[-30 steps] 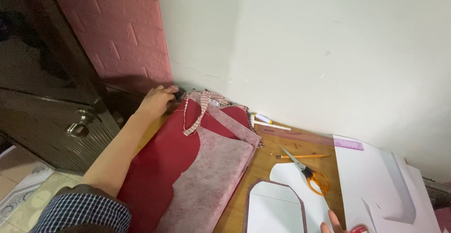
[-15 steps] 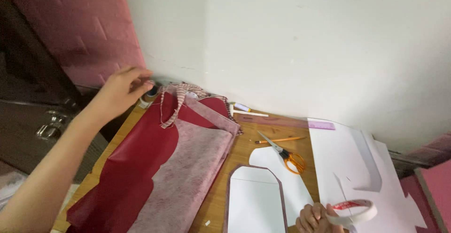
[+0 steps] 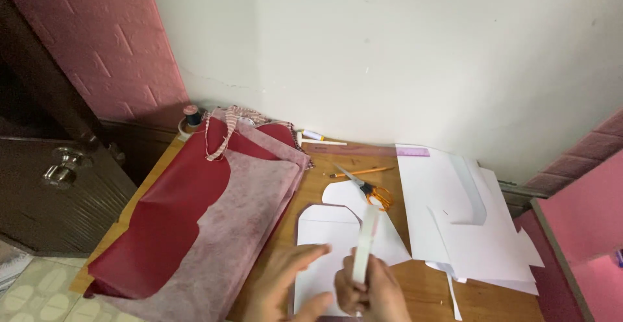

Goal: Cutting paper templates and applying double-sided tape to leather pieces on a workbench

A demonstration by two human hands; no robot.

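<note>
Back from the corner, left hand (image 3: 285, 283) opens beside right hand (image 3: 373, 293) gripping tape roll (image 3: 365, 244).

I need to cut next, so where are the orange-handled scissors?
In the head view, the scissors lie mid-table on the white paper pieces, just below the pencil and beyond the right hand.

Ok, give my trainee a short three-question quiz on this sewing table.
1. True or false: the right hand holds a roll of white tape edge-on above the white paper pattern piece.
2. What colour are the handles of the scissors? A green, B orange, C black.
3. Fill in: the dark red fabric lies partly under a ____ fabric.

Key: 1 true. 2 B. 3 pink. The left hand is open and holds nothing.
</note>
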